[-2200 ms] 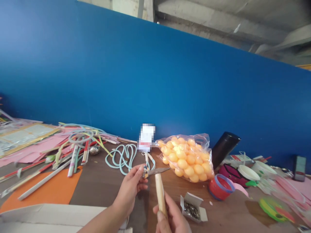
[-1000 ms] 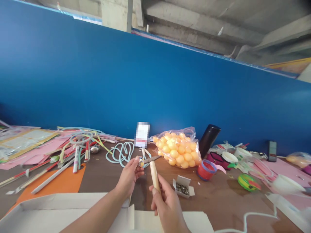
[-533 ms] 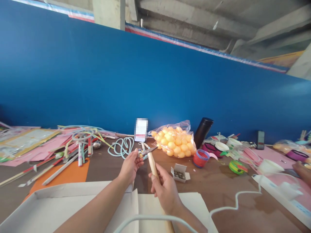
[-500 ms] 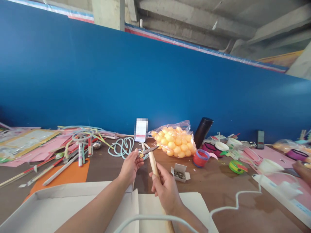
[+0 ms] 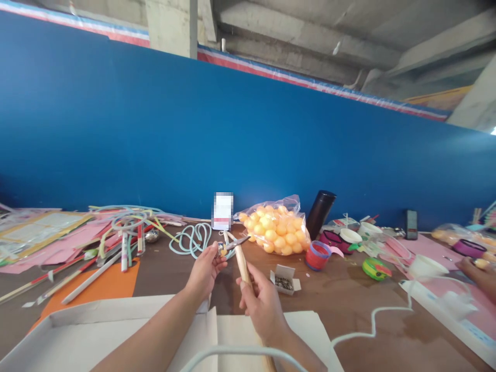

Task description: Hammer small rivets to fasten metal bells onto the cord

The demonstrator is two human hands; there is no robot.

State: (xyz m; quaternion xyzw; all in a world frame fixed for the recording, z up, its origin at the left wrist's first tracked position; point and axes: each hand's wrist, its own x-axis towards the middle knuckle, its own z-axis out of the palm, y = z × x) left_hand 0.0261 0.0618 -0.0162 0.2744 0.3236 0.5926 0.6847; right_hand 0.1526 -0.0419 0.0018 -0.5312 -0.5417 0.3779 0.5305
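My left hand (image 5: 203, 273) is closed around the handle of a small knife (image 5: 237, 243), its blade pointing right. The blade lies at the upper end of a pale wooden stick (image 5: 242, 264); whether it cuts in or only touches, I cannot tell. Gripped in my right hand (image 5: 260, 300), the stick slants up and away from me. Its lower part passes behind my wrist and shows again at the bottom edge. Below my hands are an open white box (image 5: 96, 320) and pale sheets (image 5: 306, 330). A small box of metal bits (image 5: 284, 283) sits just right of my right hand.
Behind stand a bag of orange balls (image 5: 277, 230), a black bottle (image 5: 321, 214) and a blue panel (image 5: 248, 113). Tubes and sticks (image 5: 127, 227) crowd the left. A white cable (image 5: 372, 323) crosses the right, near a power strip (image 5: 445, 315) and another person's hand (image 5: 478, 274).
The view has shifted slightly, so the scene sits a little lower and further left. Both hands keep their hold on the knife and the stick, in nearly the same pose.
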